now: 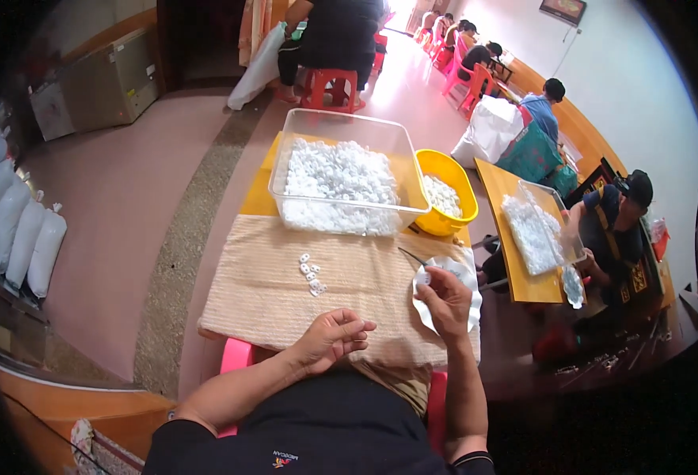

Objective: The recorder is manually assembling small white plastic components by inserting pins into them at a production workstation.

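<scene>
My left hand (334,340) hovers over the near edge of the cloth, its thumb and fingertips drawn together; anything between them is too small to make out. At the right, my right hand (447,302) is over a white scalloped dish (422,315), thumb and forefinger pinched at its inner side. What that pinch holds is not clear. A thin dark stick-like thing (412,256) reaches to the dish's far rim. Left of centre, a short line of small white plastic pieces with dark holes (311,274) lies on the beige cloth (254,277).
A clear plastic bin (350,204) heaped with white pieces stands at the table's far side, beside a yellow tub (465,215) of similar pieces. Farther right, a person works at another wooden table (523,290). Full white sacks (46,253) stand at the left. Others sit behind.
</scene>
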{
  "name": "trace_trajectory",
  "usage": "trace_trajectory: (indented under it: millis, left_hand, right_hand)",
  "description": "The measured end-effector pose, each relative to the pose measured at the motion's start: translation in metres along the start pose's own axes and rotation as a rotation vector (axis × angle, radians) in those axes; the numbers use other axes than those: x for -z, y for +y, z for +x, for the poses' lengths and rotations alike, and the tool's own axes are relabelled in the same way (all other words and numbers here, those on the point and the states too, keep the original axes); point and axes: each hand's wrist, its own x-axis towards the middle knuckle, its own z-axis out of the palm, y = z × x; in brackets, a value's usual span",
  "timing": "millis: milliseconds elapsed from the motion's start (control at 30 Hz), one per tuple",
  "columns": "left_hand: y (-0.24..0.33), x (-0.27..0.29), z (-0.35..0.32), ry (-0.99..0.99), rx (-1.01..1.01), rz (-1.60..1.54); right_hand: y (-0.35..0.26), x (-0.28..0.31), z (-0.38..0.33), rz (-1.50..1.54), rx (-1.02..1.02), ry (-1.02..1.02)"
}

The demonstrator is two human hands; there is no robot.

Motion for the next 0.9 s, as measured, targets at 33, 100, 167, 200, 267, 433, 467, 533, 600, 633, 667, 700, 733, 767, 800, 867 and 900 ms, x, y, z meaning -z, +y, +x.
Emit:
trace_trajectory:
  millis: [33, 100, 167, 200, 267, 433, 467, 533, 600, 633, 667, 700, 733, 767, 800, 867, 900]
  left_hand:
    - [0.001, 0.0, 0.0, -0.009, 0.007, -0.004]
    - [0.0, 0.002, 0.0, -0.016, 0.016, -0.011]
    - [0.001, 0.002, 0.0, -0.022, 0.01, -0.001]
    - [0.001, 0.002, 0.0, -0.029, 0.012, 0.004]
    - [-0.001, 0.002, 0.001, -0.04, 0.01, 0.013]
    - [-0.003, 0.004, -0.001, -0.033, 0.001, 0.03]
    - [-0.003, 0.004, -0.002, -0.029, -0.002, 0.015]
    - [-0.002, 0.005, -0.005, -0.019, -0.016, -0.002]
    - [-0.004, -0.001, -0.002, -0.032, 0.024, 0.023]
    - [-0.006, 0.0, -0.003, -0.025, 0.025, 0.015]
    - [-0.005, 0.002, -0.003, -0.024, 0.015, 0.01]
    - [-0.005, 0.002, -0.002, -0.022, 0.009, 0.005]
    - [-0.006, 0.002, -0.002, -0.02, 0.014, -0.006]
    - [-0.005, 0.0, -0.004, -0.034, 0.013, 0.011]
    - [-0.004, 0.0, -0.004, -0.049, 0.014, 0.026]
    - [-0.003, 0.004, 0.0, -0.045, 0.017, 0.035]
    - [-0.005, 0.006, 0.001, -0.047, 0.011, 0.055]
  right_hand:
    - [0.004, 0.005, 0.004, 0.121, -0.033, 0.04]
    - [-0.003, 0.014, 0.019, 0.302, -0.099, 0.089]
    - [-0.011, 0.023, 0.031, 0.312, -0.102, 0.163]
    - [-0.01, 0.029, 0.037, 0.276, -0.076, 0.197]
    - [-0.009, 0.038, 0.054, 0.167, -0.051, 0.314]
    - [0.031, 0.066, 0.105, -0.033, 0.097, 0.381]
    - [0.026, 0.062, 0.117, -0.024, 0.101, 0.372]
    - [0.011, 0.053, 0.14, 0.01, -0.037, 0.459]
    - [0.091, 0.08, 0.151, -0.287, 0.059, 0.447]
    - [0.1, 0.077, 0.155, -0.306, -0.012, 0.385]
    - [0.106, 0.075, 0.159, -0.328, -0.078, 0.325]
    - [0.112, 0.071, 0.155, -0.488, -0.058, 0.338]
    - [0.117, 0.072, 0.149, -0.493, -0.064, 0.329]
    - [0.12, 0.073, 0.144, -0.554, -0.013, 0.323]
    - [0.124, 0.073, 0.138, -0.616, 0.035, 0.315]
    - [0.12, 0.066, 0.13, -0.567, 0.01, 0.305]
    - [0.108, 0.058, 0.125, -0.478, -0.014, 0.323]
